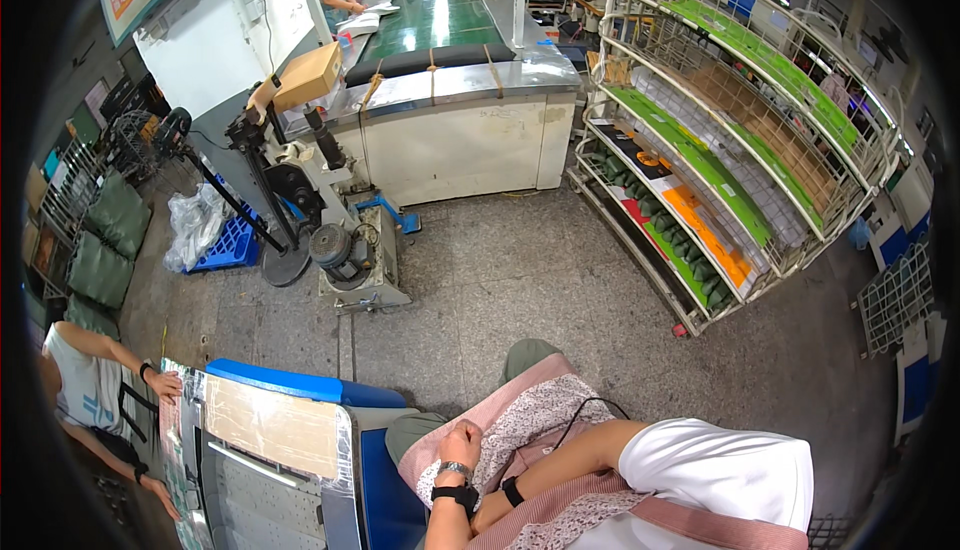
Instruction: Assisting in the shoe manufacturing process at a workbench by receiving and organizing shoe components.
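Observation:
My left hand (462, 442) rests over my lap, its fingers curled into a loose fist with nothing showing in it. A metal bracelet (455, 469) and a black wristband (456, 496) circle that wrist. My right forearm (570, 465) crosses toward the left, and my right hand (487, 512) is tucked against the left forearm, its fingers hidden. Beneath both arms lies a pink apron (535, 375) with a patterned part. Close on the left stands a blue and grey machine (280, 374) with a brown panel (270, 422) on top.
At the far left, another person's hands (163, 386) touch the machine's edge. A grey motorised machine (345, 250) stands ahead left, near a blue pallet (240, 240). Beyond is a green conveyor belt (430, 20) with people beside it. A wire rack (690, 100) with green boards stands right.

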Demonstrator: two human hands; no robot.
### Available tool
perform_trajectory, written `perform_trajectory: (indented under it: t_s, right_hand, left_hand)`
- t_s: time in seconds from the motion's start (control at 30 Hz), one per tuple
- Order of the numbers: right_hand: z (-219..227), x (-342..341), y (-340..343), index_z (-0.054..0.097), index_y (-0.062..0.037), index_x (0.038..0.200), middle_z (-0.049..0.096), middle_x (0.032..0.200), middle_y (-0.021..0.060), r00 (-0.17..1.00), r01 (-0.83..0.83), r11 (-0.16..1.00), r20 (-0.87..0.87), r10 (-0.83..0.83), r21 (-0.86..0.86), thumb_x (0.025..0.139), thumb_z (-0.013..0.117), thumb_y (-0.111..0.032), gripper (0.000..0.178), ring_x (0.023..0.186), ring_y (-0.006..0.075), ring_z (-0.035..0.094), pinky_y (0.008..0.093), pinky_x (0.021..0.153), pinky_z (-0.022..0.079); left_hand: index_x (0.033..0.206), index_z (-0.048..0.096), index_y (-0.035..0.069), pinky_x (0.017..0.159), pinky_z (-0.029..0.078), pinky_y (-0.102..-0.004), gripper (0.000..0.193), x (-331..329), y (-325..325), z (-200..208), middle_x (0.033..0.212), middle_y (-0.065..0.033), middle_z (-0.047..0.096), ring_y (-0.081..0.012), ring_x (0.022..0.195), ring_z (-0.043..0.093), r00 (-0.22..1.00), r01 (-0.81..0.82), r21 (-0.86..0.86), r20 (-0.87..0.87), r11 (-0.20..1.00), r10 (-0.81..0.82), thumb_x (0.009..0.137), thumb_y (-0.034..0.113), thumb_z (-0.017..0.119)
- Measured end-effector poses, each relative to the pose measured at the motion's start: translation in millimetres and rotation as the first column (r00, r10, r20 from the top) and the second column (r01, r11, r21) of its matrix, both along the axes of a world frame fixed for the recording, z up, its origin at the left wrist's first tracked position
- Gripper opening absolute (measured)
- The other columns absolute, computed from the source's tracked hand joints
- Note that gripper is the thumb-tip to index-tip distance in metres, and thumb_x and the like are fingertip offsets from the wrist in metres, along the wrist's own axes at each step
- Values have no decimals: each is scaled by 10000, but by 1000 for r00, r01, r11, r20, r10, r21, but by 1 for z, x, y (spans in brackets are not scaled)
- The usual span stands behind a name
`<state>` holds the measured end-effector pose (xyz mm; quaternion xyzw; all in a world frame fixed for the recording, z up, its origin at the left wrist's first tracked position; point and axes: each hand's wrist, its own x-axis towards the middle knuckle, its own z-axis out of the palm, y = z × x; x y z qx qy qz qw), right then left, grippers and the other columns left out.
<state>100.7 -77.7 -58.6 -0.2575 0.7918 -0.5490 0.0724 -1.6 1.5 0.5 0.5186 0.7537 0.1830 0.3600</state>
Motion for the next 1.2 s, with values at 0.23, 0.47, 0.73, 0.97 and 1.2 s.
perform_trajectory:
  t_s: [0.23, 0.47, 0.73, 0.97, 1.2]
  right_hand:
    - [35, 2, 13, 538, -30, 1239, 596, 1240, 137, 998, -18, 998, 56, 15, 57, 907, 525, -258, 403, 1120, 296, 598, 350, 892, 527]
    - [70, 7, 28, 532, -28, 1247, 594, 1244, 141, 997, -23, 995, 81, 16, 93, 906, 520, -251, 408, 1128, 295, 594, 350, 900, 524]
    - [50, 9, 22, 529, -35, 1256, 592, 1248, 146, 999, 12, 999, 35, -14, 42, 902, 518, -265, 423, 1128, 300, 594, 355, 885, 529]
    - [58, 6, 28, 529, -22, 1243, 593, 1236, 149, 997, -33, 999, 70, 32, 13, 898, 528, -264, 421, 1105, 309, 598, 351, 851, 534]
    - [26, 4, 13, 563, 5, 1171, 606, 1194, 144, 998, -54, 998, 41, 55, -21, 868, 564, -254, 398, 1079, 311, 604, 346, 839, 530]
  left_hand:
    - [907, 659, 70, 783, 514, -500, 184, -1, 0, -6, 889, -222, 691, -423, 870, 662, 1000, 1, -12, 12, 1000, -1, 877, 230, 574]
    - [890, 687, 86, 740, 528, -444, 215, -1, -2, -12, 840, -167, 701, -364, 813, 681, 1000, -16, 22, -20, 1000, 17, 898, 276, 586]
    - [904, 661, 79, 775, 512, -500, 184, 1, 1, 2, 881, -216, 691, -423, 862, 661, 999, -17, -15, 38, 1000, 17, 889, 236, 566]
    - [900, 658, 79, 789, 509, -499, 171, -1, -1, -3, 884, -215, 692, -422, 868, 661, 1000, -19, -35, 10, 999, 19, 868, 231, 585]
    - [899, 656, 75, 777, 511, -498, 164, 0, 1, 3, 885, -216, 692, -424, 864, 661, 1000, -5, -18, -1, 1000, 5, 869, 218, 584]
